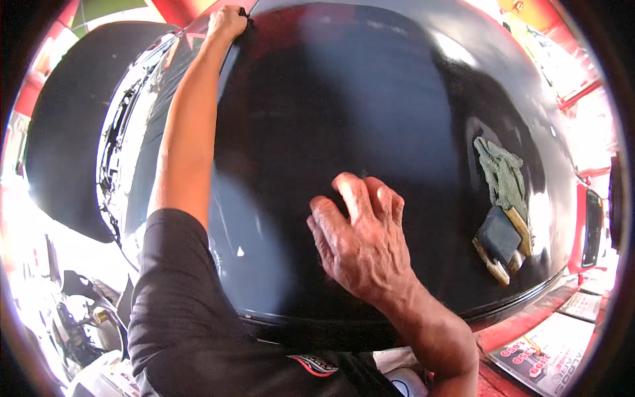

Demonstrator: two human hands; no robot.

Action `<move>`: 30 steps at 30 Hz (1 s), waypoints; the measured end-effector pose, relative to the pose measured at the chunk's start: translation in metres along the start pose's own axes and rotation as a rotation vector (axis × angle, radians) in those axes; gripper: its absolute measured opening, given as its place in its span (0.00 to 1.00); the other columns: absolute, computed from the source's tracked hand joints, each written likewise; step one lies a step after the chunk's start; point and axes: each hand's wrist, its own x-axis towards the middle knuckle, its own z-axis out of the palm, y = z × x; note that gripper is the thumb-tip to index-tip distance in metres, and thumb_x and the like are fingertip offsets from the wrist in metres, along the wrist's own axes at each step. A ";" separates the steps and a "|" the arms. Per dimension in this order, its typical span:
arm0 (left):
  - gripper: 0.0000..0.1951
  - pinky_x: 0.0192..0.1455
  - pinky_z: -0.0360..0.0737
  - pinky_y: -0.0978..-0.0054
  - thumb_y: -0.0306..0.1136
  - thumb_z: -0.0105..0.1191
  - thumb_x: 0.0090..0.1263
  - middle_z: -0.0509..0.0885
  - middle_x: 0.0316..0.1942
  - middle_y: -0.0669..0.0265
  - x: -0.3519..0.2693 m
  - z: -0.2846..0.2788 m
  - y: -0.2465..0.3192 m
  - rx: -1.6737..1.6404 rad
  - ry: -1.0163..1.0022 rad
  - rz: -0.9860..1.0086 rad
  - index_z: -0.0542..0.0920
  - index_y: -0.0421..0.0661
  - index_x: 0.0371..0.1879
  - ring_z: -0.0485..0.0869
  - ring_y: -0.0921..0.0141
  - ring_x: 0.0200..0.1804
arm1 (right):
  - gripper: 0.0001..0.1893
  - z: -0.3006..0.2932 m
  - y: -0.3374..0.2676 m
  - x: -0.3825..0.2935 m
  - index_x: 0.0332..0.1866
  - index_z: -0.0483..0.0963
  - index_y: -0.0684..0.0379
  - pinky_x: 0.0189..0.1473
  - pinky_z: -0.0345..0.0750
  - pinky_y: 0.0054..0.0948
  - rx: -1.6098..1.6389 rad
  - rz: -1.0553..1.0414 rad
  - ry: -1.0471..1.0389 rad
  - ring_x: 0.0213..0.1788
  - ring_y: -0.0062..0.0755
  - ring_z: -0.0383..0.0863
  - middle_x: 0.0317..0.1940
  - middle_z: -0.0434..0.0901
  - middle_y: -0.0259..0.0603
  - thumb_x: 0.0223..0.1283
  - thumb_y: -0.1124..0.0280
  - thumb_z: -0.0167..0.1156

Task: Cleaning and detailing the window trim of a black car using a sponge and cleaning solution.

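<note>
My left arm reaches across to the far left edge of a glossy dark car body panel [347, 124]. There my left hand [227, 24] is closed around a small black item [243, 15], possibly a cloth, mostly hidden by the fingers. My right hand [367, 238] is palm down over the near middle of the panel. Its fingers are bent and spread, with nothing visible in them; whether the fingertips touch the surface I cannot tell. To its right a crumpled grey-green cloth [503, 171] lies beside a dark blue-grey block [498, 235], which rests on yellowish, worn-edged pieces [518, 226].
A separate dark rounded panel [69, 129] stands at the left, past a bright gap with dark fittings [116, 139]. Vehicle parts [92, 317] crowd the lower left. A printed sign [545, 352] lies at lower right, beside a red surface [516, 337].
</note>
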 end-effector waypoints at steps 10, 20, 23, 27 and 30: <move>0.10 0.54 0.85 0.51 0.33 0.66 0.67 0.90 0.40 0.44 -0.294 -0.147 -0.010 -0.352 0.077 -0.037 0.88 0.40 0.42 0.90 0.43 0.48 | 0.07 0.004 -0.010 -0.001 0.46 0.80 0.52 0.62 0.72 0.50 -0.117 -0.083 0.123 0.57 0.47 0.77 0.55 0.74 0.42 0.68 0.65 0.68; 0.16 0.59 0.86 0.47 0.40 0.61 0.66 0.91 0.44 0.45 -0.156 -0.095 -0.025 -0.112 0.160 -0.010 0.91 0.46 0.47 0.89 0.41 0.51 | 0.09 0.007 -0.020 0.002 0.47 0.81 0.52 0.62 0.72 0.49 -0.074 -0.101 0.103 0.57 0.45 0.75 0.55 0.73 0.41 0.66 0.67 0.72; 0.15 0.60 0.86 0.47 0.36 0.57 0.65 0.91 0.45 0.44 -0.155 -0.098 -0.010 -0.129 0.147 -0.010 0.93 0.45 0.43 0.90 0.42 0.52 | 0.10 0.001 -0.012 -0.001 0.48 0.83 0.51 0.61 0.73 0.49 -0.045 -0.077 0.089 0.57 0.43 0.76 0.54 0.73 0.38 0.66 0.66 0.73; 0.11 0.57 0.84 0.48 0.35 0.64 0.67 0.90 0.41 0.44 -0.263 -0.135 -0.002 -0.293 0.070 0.052 0.90 0.43 0.43 0.88 0.41 0.50 | 0.07 0.003 -0.004 -0.005 0.46 0.80 0.52 0.62 0.74 0.50 -0.125 -0.063 0.084 0.57 0.44 0.76 0.53 0.72 0.41 0.68 0.66 0.70; 0.12 0.58 0.84 0.54 0.33 0.67 0.67 0.91 0.42 0.47 -0.282 -0.128 -0.023 -0.375 0.108 0.046 0.89 0.42 0.46 0.90 0.48 0.51 | 0.06 0.007 -0.011 -0.002 0.45 0.78 0.54 0.63 0.74 0.51 -0.161 -0.076 0.076 0.57 0.46 0.77 0.53 0.72 0.43 0.69 0.68 0.65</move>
